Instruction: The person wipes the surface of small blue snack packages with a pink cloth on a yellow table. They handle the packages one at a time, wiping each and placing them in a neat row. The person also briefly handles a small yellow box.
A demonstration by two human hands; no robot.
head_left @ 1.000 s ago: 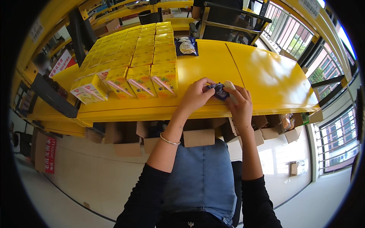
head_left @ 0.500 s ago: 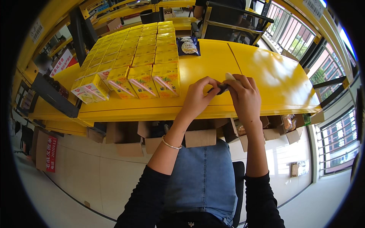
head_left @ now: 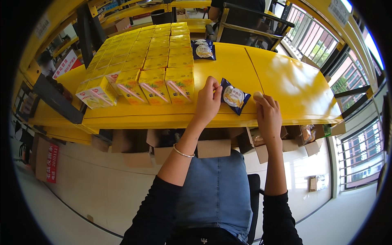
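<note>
My left hand (head_left: 210, 99) pinches the left edge of a dark blue snack packet (head_left: 234, 98), whose pale printed front faces up. The packet is tilted, above or on the yellow table; I cannot tell which. To its right, my right hand (head_left: 268, 116) is closed in a pinch around a small pale thing (head_left: 257, 95), too little of it showing to name. That hand is apart from the packet. A second blue snack packet (head_left: 203, 50) lies farther back, beside the stacked yellow drink cartons (head_left: 179, 85).
The yellow table (head_left: 294, 87) has a raised front edge. Open cardboard boxes (head_left: 214, 148) stand below it, some with packaged goods. Dark uprights (head_left: 87, 36) frame the left side. A black chair (head_left: 253, 22) and a seated person are beyond the table.
My hands have moved apart, the right one down and to the right with the pale thing. The packet, earlier mostly hidden between my fingers, now shows its front.
</note>
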